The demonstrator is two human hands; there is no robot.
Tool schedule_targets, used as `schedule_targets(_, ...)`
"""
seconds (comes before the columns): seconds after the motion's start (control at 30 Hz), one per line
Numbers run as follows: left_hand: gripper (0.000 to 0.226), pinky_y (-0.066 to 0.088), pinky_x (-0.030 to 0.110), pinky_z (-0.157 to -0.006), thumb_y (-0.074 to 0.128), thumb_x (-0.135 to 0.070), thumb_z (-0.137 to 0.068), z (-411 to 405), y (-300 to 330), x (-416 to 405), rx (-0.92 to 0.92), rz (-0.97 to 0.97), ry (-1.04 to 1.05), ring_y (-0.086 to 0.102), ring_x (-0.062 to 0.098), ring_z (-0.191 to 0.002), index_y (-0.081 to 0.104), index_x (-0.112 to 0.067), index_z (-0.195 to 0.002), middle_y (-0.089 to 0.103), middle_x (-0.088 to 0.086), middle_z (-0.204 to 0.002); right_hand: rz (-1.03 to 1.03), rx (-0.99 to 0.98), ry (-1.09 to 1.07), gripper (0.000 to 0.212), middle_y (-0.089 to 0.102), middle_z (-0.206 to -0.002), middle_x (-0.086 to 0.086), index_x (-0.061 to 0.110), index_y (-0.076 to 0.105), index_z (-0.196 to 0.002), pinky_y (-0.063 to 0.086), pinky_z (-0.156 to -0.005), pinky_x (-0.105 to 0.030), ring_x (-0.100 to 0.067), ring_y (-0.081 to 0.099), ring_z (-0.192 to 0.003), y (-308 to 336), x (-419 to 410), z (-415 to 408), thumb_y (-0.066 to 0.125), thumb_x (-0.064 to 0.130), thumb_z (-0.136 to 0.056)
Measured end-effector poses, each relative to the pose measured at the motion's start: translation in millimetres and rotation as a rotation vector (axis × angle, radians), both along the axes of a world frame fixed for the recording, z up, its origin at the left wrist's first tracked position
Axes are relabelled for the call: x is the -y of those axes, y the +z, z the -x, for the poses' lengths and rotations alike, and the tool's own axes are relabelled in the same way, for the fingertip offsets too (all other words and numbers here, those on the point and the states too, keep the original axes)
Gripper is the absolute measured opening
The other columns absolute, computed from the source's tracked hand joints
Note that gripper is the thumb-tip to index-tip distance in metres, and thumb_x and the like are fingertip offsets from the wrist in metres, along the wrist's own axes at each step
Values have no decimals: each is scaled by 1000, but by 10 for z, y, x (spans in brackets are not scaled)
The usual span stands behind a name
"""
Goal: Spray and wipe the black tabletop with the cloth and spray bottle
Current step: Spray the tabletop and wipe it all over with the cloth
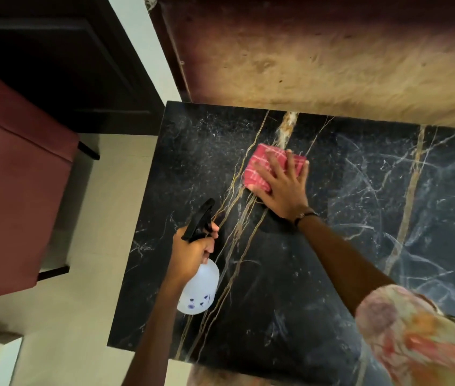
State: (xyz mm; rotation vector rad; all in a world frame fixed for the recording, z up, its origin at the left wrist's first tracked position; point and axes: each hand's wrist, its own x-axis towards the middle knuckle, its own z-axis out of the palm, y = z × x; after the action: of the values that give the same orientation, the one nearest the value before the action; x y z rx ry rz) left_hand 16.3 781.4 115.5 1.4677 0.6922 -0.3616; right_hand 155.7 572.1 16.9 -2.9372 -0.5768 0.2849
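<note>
The folded pink checked cloth [265, 168] lies flat on the black marble-patterned worktop [276, 274], toward the far edge at about 12 o'clock of the slab, right on the gold veins that run down its left half. The right hand [283, 188] lies palm down on the cloth's near right part, fingers [294, 167] spread wide and flat across the fabric, fingertips pointing to 12 o'clock, the thumb out to 9 o'clock along the cloth's near edge. The wrist is nearly straight and carries a thin dark band [305, 215]; the bare forearm runs back to 5 o'clock into a short flowered sleeve [404, 338].

At 7 o'clock from the cloth, well apart from it, the left hand [193, 250] holds the translucent white plastic spray bottle [201, 291] by its neck, above the worktop's left part. The fingers are curled around the neck under the black trigger head [200, 220], with one fingertip on the trigger side. The nozzle points to 1 o'clock and the round body hangs toward 6 o'clock; whether the bottle touches the surface cannot be told. The left forearm reaches up from the lower edge of view, at 6 o'clock.

Pale smeared arcs show on the worktop's right half, at 3 o'clock from the cloth. Beyond the slab's left edge, at 9 o'clock, stands a dark red upholstered seat [17, 176] on a light floor [67, 330].
</note>
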Motion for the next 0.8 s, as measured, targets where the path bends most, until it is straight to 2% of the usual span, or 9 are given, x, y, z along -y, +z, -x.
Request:
schedule_targets(0.13,38,29,25,-41,40,22,-70,95,21,-63,-10,-18,8,35,11,-38,65,-4,-80,60,13,-76,15,35,229,67,20,-158,-1,40,27,-146,-3,-106,-75,-45,4,-144,-21,-528,379,18,73,-88)
schedule_targets(0.3,38,30,25,-42,41,22,-71,168,57,-138,-10,2,16,35,10,-39,66,-5,-82,59,12,-77,27,75,433,66,10,-160,3,46,13,-148,0,-112,-67,-37,-1,-146,-67,63,943,22,74,-89)
schedule_targets(0.43,39,31,24,-43,41,21,-74,244,77,-196,-10,7,1,37,8,-37,66,-8,-82,59,14,-79,75,62,325,68,13,-159,0,45,13,-148,2,-112,-67,-36,2,-146,-11,392,680,16,76,-88)
schedule_targets(0.53,39,30,24,-42,40,22,-73,317,83,-221,2,2,-3,36,7,-36,65,-6,-82,59,15,-79,7,-13,76,68,14,-159,3,44,19,-147,-2,-109,-70,-41,5,-145,28,-1,515,11,76,-87)
schedule_targets(0.6,39,30,24,-42,40,22,-72,375,74,-222,5,-11,-9,36,8,-36,66,-6,-81,59,15,-79,-28,-21,5,67,19,-158,2,42,29,-145,-5,-106,-71,-44,7,-144,29,-373,533,17,73,-87)
schedule_targets(0.67,38,30,25,-42,41,21,-72,433,60,-227,2,-26,-7,36,9,-36,66,-6,-80,57,17,-77,-23,-13,80,66,23,-157,0,39,33,-144,-2,-104,-76,-44,8,-143,4,-683,697,21,71,-88)
schedule_targets(0.73,32,28,28,-45,47,15,-70,485,50,-225,-2,-31,8,34,14,-38,67,-9,-69,54,19,-70,-17,3,242,66,24,-157,-2,37,30,-145,8,-104,-77,-43,7,-144,-11,-841,998,23,70,-89)
schedule_targets(0.8,22,27,29,-46,52,5,-61,532,59,-207,0,-40,33,33,16,-38,65,-12,-56,49,17,-57,-23,2,394,65,20,-158,0,39,24,-146,5,-107,-74,-42,5,-144,-22,-763,1350,24,71,-89)
